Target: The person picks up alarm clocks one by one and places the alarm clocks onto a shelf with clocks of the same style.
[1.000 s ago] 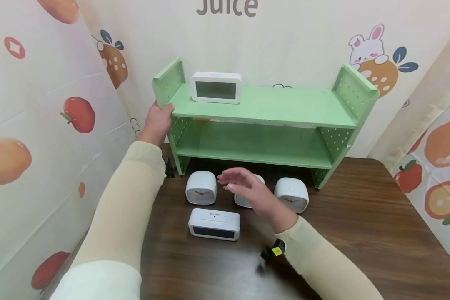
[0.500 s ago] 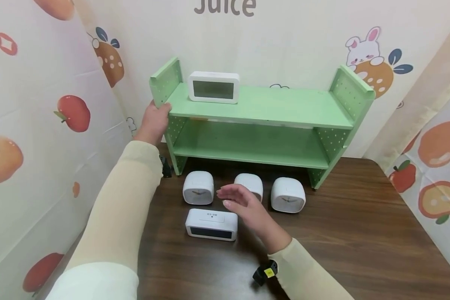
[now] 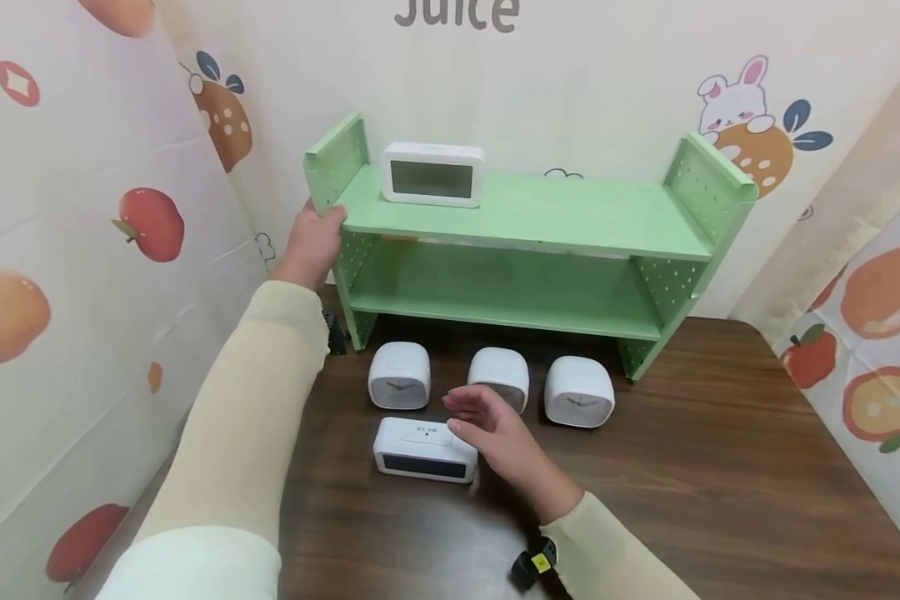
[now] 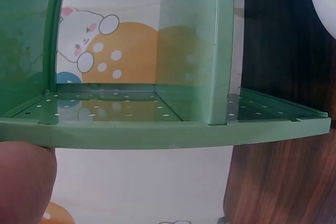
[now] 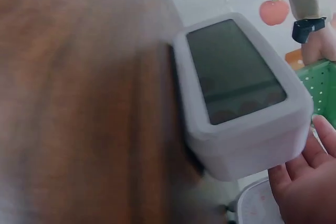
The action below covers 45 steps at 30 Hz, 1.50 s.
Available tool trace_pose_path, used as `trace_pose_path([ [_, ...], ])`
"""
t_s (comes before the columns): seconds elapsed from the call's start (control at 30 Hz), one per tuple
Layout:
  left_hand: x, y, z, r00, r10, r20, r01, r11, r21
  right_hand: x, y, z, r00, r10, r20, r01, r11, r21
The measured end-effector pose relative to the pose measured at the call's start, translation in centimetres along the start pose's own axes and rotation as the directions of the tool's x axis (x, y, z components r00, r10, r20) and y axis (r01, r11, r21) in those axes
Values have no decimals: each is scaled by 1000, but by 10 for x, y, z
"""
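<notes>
Head view: nearest, a black strap-on camera sits at the right sleeve's cuff. Beyond it the right hand holds nothing, its fingers loosely bent and the thumb apart, at the right end of a white digital clock lying on the brown table. In the right wrist view the fingers are just beside that clock's end; whether they touch it I can't quite tell, as that picture is partly blurred. Behind the clock, three white dial clocks stand in a row, the middle one partly covered by the hand. Farther back, the left hand grips the left side panel of a green shelf. A second digital clock stands on its upper board, toward the left. Behind hangs a fruit-printed curtain.
</notes>
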<state>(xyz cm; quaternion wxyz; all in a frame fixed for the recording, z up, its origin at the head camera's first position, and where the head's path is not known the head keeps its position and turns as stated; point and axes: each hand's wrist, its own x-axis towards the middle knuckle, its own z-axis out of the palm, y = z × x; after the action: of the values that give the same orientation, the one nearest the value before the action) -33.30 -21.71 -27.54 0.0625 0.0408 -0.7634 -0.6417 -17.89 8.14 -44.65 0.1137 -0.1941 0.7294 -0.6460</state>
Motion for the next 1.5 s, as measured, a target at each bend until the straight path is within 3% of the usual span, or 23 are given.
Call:
trace_pose_path([
  [0.4,-1,2,1,1000,6,3,-6,1000,11,-11,21,4,998,45,-42,-46,999,-22],
  [0.93,-1,2,2,1000,-4,7,4,1000,21,-12,25,13,993,111,-51,-109,993,38],
  [1.5,-2,1,1,1000,15,9,-15,1000,-3,-16,30,31,982,121,-147,-125,992,-15],
])
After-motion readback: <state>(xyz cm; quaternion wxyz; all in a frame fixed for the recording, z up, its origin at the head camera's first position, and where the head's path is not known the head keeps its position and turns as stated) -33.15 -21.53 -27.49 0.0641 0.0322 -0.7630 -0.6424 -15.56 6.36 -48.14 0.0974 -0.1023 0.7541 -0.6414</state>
